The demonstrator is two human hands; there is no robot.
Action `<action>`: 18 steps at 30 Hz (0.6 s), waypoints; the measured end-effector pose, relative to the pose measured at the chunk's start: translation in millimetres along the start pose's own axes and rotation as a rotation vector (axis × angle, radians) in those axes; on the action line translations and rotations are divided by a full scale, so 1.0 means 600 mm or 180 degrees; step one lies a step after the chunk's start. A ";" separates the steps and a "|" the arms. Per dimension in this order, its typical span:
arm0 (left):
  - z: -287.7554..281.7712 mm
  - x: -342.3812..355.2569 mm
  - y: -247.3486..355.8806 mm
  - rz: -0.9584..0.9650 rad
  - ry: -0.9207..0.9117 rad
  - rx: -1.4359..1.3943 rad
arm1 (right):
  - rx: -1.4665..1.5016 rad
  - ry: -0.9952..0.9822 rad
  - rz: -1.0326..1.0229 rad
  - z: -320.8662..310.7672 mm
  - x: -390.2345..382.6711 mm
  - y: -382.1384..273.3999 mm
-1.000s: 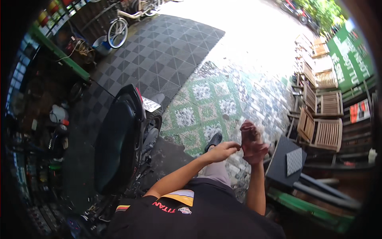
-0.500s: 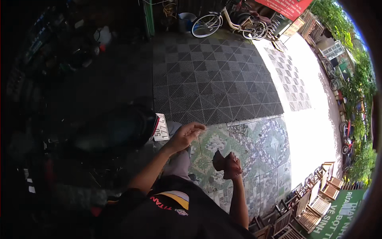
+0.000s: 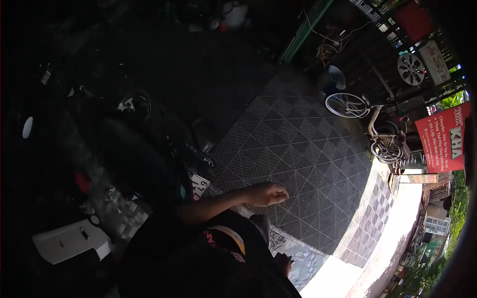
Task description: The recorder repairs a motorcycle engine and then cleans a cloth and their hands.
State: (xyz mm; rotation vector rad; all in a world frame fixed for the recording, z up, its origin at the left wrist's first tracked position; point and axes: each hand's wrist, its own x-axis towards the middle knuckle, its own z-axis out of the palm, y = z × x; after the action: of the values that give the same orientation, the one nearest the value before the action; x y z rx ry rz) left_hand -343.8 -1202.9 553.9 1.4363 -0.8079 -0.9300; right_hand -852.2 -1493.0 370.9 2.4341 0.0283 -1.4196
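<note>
My left hand [image 3: 268,194] reaches across in front of my body, over the dark ribbed floor mat [image 3: 293,159]. Its fingers are loosely curled together, and nothing shows in them. Low down by my right side, my right hand [image 3: 289,268] is closed and partly cut off by my dark shirt. It grips a dark brown rag [image 3: 281,259], of which only a shadowed part is visible. Closest to my left forearm is the white number plate [image 3: 199,186] of a dark motorbike, most of which is lost in shadow.
A cream bicycle [image 3: 377,130] stands at the far right, with a blue bucket [image 3: 334,80] beside it. A red sign [image 3: 443,139] hangs behind. On the left lies a white panel [image 3: 72,242]. Sunlit pavement [image 3: 397,213] runs along the right, past patterned tiles [image 3: 303,256].
My view has swung left, bringing the white panel into sight and taking the wooden chairs out. My left hand's fingers have curled in; my right hand, with the rag, has dropped closer to my side.
</note>
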 end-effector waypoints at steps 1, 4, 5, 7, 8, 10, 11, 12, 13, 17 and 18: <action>-0.027 0.026 -0.007 -0.0058 0.0135 -0.0019 | 0.0858 0.0142 0.0626 0.009 0.114 -0.009; -0.112 0.053 -0.074 -0.0225 0.1067 -0.0187 | 0.1141 0.0253 0.0536 -0.090 0.174 0.177; -0.144 0.058 -0.089 -0.0310 0.1331 -0.0364 | 0.1331 0.0300 0.0594 -0.118 0.198 0.238; -0.198 0.075 -0.131 -0.0634 0.1784 -0.0244 | 0.1750 0.0370 0.0733 -0.186 0.244 0.346; -0.226 0.082 -0.138 -0.0751 0.1940 -0.0170 | 0.1971 0.0382 0.0811 -0.216 0.262 0.393; -0.295 0.110 -0.144 -0.0833 0.1980 -0.0128 | 0.2430 0.0429 0.0955 -0.291 0.314 0.476; -0.327 0.122 -0.146 -0.0847 0.1969 -0.0105 | 0.2664 0.0463 0.1007 -0.337 0.350 0.511; -0.365 0.139 -0.136 -0.0810 0.1931 -0.0257 | 0.2910 0.0556 0.1082 -0.400 0.404 0.553; -0.402 0.151 -0.130 -0.0877 0.2139 -0.0318 | 0.3128 0.0680 0.1104 -0.475 0.471 0.607; -0.501 0.134 -0.214 -0.0606 0.3866 -0.0991 | 0.3988 0.0945 0.1166 -0.710 0.677 0.750; -0.489 0.095 -0.251 -0.0882 0.4374 -0.1270 | 0.3996 0.0578 0.0995 -0.861 0.724 0.744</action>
State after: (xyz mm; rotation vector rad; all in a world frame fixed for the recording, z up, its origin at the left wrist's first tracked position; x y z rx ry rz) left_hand -61.9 -1111.9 398.4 1.4325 0.5744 -0.1063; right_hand -117.1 -1831.3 354.0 3.1982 -1.5429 -1.1985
